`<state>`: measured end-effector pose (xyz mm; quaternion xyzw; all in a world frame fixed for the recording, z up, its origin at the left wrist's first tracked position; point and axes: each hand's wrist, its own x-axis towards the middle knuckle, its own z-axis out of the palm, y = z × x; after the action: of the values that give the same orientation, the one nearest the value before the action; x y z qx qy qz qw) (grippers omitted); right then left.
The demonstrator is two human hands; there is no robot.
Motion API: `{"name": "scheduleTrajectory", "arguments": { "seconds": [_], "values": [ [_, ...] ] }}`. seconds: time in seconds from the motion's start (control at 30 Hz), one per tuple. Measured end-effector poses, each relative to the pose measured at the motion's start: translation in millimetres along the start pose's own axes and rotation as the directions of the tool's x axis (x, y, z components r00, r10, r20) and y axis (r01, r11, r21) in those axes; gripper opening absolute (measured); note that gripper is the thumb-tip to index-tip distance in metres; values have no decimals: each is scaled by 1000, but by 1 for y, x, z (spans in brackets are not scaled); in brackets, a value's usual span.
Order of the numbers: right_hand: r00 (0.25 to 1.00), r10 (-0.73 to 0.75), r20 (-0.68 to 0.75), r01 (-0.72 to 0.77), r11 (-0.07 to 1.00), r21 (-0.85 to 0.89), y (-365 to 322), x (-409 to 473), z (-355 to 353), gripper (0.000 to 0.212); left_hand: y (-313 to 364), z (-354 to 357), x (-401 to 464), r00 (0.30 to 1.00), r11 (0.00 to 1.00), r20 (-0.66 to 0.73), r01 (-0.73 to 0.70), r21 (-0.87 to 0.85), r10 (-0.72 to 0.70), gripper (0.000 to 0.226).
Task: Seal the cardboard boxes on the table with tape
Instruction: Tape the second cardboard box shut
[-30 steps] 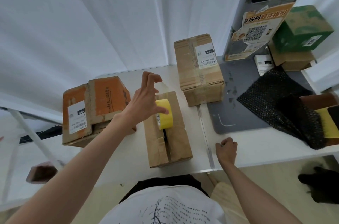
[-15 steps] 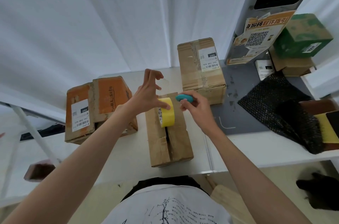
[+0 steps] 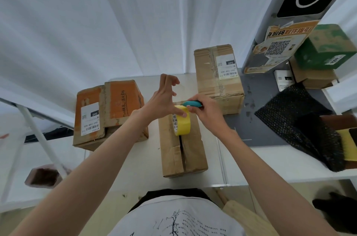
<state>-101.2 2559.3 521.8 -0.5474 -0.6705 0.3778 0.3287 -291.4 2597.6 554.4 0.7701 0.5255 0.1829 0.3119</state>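
Two hands worked over the near box (image 3: 183, 150) at mid-surface (image 3: 270, 160). Left hand (image 3: 164, 100) pinched the yellow tape roll (image 3: 182, 123) standing on the box's open seam, other fingers spread. Right hand (image 3: 206, 114) gripped a teal cutter (image 3: 192, 103) just beyond the roll.

Upside-down "060" stands on the white label of the orange box (image 3: 108, 114), with "060-068-A05" printed below it. On the tall box (image 3: 218, 79), right of the orange one, the label reads "060" and "060-060-A05". Farther right, an orange poster (image 3: 278, 48) carries a QR code.
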Motion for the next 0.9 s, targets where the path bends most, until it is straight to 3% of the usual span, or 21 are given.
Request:
{"name": "scheduleTrajectory", "arguments": {
  "seconds": [0.17, 0.37, 0.77, 0.9],
  "values": [
    [989, -138, 51, 145, 974, -173, -3, 3, -3, 17, -2, 2, 1, 1000, 1000, -3, -12, 24, 12, 99],
    [973, -200, 113, 225, 930, -290, -10, 9, -5, 21, 0, 6, 3, 999, 997, 1, -33, 71, 33, 98],
    [968, -232, 91, 249, 895, -369, 3, 7, -6, 19, -1, 7, 4, 1000, 995, 22, -17, 100, 15, 98],
    [984, -173, 42, 177, 921, -347, 19, 5, -8, 15, -3, 3, 4, 1000, 996, 30, -9, 86, 6, 101]
  ]
}}
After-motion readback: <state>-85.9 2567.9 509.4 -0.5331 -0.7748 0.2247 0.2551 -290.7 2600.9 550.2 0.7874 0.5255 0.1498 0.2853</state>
